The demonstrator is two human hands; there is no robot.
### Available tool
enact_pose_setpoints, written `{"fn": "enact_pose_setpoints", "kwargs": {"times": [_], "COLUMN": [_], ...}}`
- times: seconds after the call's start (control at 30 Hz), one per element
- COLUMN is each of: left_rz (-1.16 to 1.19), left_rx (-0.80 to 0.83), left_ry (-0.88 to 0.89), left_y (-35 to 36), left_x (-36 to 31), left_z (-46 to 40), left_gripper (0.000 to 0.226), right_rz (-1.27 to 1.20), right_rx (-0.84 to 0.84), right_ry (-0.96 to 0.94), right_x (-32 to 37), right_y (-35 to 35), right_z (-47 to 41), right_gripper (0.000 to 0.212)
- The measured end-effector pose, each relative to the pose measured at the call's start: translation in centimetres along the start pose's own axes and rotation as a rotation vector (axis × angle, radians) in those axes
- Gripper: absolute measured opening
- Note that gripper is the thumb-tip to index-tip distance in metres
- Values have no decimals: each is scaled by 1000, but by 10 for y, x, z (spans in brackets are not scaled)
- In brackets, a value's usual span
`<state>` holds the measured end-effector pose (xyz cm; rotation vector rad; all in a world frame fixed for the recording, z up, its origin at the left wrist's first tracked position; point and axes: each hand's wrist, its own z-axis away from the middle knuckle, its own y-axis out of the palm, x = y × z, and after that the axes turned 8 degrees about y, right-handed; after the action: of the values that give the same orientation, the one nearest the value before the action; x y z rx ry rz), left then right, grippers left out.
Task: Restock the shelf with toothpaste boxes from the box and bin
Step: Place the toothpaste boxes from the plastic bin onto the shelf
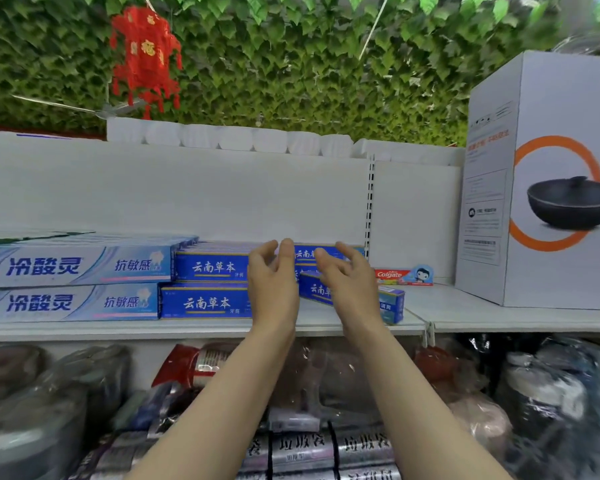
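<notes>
Toothpaste boxes, dark blue cardboard (321, 291), sit slightly crooked on the white metal shelf (465, 315), so both hands, left (272, 278) and right (349, 282), hover loose-fingered, holding nothing, probably to straighten them.

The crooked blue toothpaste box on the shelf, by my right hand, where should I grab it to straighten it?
Take the crooked blue box across its long faces near the middle, coming from the front. Its right end juts toward the shelf edge, so a mid-length grip by the right hand lets you swing it square.

Glossy card toothpaste boxes (208, 303); matt white metal shelf (465, 313) (smooth).
</notes>
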<state>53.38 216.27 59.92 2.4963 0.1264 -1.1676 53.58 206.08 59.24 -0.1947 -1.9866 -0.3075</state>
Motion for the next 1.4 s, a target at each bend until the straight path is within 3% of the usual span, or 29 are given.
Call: {"fn": "enact_pose_setpoints", "kwargs": {"times": [0.1,0.2,0.33,0.47,0.6,0.8,0.9,1.13,1.4], "left_rz": [19,51,66,29,-2,-58,-108,-288,-430], "left_rx": [55,61,53,62,89,44,-7,-168,-259], "left_ry": [25,-16,-56,-73,-60,113,164,264,222], "left_y": [16,28,36,39,34,21,11,-23,-69], "left_x": [7,14,21,26,23,16,8,5,8], "left_z": [14,23,30,37,41,32,26,11,-6], "left_gripper": [36,31,32,30,30,28,35,54,66], "right_rz": [83,392,602,609,551,276,163,-18,30], "right_rx": [-211,-458,-456,-399,-486,-556,-507,-99,106], "right_ry": [-153,-260,-96,-34,-16,-107,-153,-80,-33], "right_x": [6,0,-22,-26,-16,5,11,1,-5], "right_y": [-28,-62,-90,-92,-96,-98,-88,-41,11], "right_z": [5,4,-1,4,9,20,17,6,-8], "right_gripper": [44,35,39,39,35,26,21,25,31]}}
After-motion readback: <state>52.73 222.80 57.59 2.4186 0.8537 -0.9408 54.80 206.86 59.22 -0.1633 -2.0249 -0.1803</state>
